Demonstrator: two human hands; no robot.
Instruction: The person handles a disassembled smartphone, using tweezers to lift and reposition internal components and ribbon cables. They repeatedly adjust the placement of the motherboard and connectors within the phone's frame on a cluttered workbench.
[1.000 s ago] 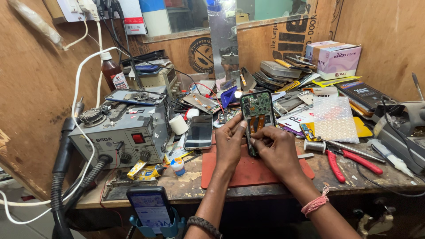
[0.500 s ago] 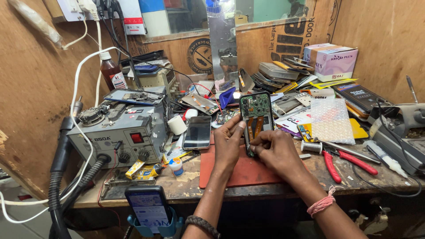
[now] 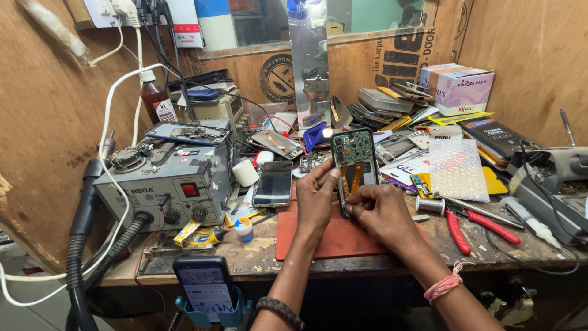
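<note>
An opened phone (image 3: 354, 160) with its back cover off shows a green circuit board and orange flex cables. It stands tilted above a red work mat (image 3: 331, 236). My left hand (image 3: 316, 199) grips its left edge, thumb near the middle. My right hand (image 3: 381, 211) holds the lower right part, fingertips pressed at the bottom end. Whether the right hand also holds a small tool cannot be seen.
A grey hot-air station (image 3: 165, 184) with hoses stands at the left. A dark phone (image 3: 274, 182) lies face up beside the mat. Red-handled pliers (image 3: 474, 224), solder spool (image 3: 430, 205), bubble wrap (image 3: 456, 168), boxes and several phone parts crowd the back. Another phone (image 3: 205, 285) sits in a holder at the bench's front edge.
The hands and the opened phone stay almost in place; the fingers of my right hand have shifted slightly at the phone's lower end.
</note>
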